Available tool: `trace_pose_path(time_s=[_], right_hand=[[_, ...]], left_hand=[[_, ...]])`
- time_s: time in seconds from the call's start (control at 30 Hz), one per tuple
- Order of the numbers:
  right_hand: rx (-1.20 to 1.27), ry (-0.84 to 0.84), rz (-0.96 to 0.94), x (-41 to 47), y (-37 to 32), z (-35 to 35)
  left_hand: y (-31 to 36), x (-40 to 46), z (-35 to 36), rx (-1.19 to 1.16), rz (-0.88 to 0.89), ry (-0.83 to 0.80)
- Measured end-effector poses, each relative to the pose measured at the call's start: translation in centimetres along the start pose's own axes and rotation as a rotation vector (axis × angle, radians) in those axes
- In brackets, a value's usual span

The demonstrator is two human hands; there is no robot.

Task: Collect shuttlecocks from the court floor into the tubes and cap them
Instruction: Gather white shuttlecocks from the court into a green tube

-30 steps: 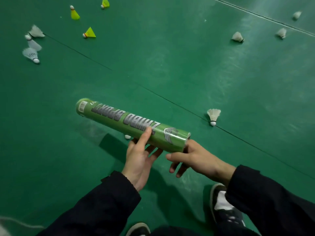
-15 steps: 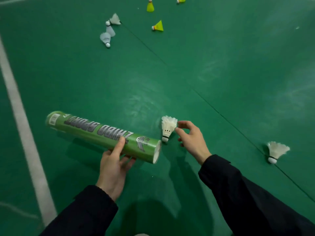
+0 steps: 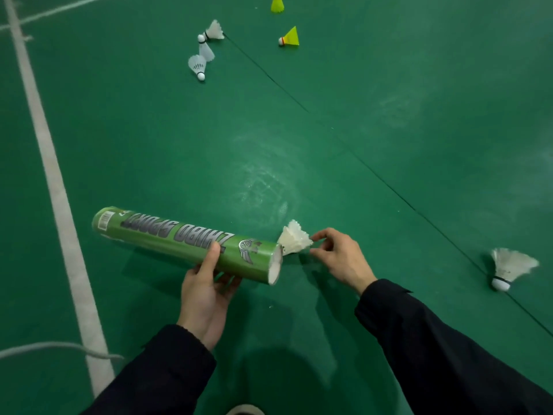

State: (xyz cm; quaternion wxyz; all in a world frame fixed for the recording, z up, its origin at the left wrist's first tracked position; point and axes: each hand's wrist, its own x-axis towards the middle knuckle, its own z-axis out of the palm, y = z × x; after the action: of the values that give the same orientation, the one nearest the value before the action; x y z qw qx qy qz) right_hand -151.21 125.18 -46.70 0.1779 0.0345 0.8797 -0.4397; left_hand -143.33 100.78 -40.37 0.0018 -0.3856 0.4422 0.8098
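Observation:
A long green shuttlecock tube (image 3: pixel 179 238) lies nearly level in my left hand (image 3: pixel 206 290), which grips it from below near its open right end. At that open end a white feather shuttlecock (image 3: pixel 294 239) sits tilted, its cork end hidden by the tube's rim. My right hand (image 3: pixel 338 256) pinches its feather skirt between thumb and fingers. Another white shuttlecock (image 3: pixel 508 269) stands on the green court floor at the right. Three white ones (image 3: pixel 205 50) lie together at the far middle, with two yellow ones (image 3: pixel 290 37) beyond them.
A broad white court line (image 3: pixel 51 163) runs down the left side, and a thin dark seam (image 3: pixel 359 158) crosses the floor diagonally. A pale cord (image 3: pixel 59 347) curves across the line at lower left. The tip of a shoe (image 3: pixel 245 410) shows at the bottom edge.
My right hand left the tube's end, picked a white shuttlecock off the floor and brought it cork-first to the tube's open end. The view swung left; the tube stayed in my left hand.

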Motion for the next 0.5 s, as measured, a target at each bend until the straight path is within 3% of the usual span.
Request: trace_pose_path(time_s=[0.23, 0.4, 0.5], right_hand=[[-0.046, 0.236, -0.078, -1.3, -0.6, 1.5], [-0.134, -0.032, -0.181, 0.4, -3.1, 2.5], [-0.225, -0.078, -0.232, 2.0, -5.0, 3.2]], left_hand=[[0.0, -0.3, -0.8, -0.037, -0.028, 0.022], [0.5, -0.9, -1.4, -0.071, -0.012, 0.046], [0.7, -1.2, -1.8, -0.091, -0.002, 0.058]])
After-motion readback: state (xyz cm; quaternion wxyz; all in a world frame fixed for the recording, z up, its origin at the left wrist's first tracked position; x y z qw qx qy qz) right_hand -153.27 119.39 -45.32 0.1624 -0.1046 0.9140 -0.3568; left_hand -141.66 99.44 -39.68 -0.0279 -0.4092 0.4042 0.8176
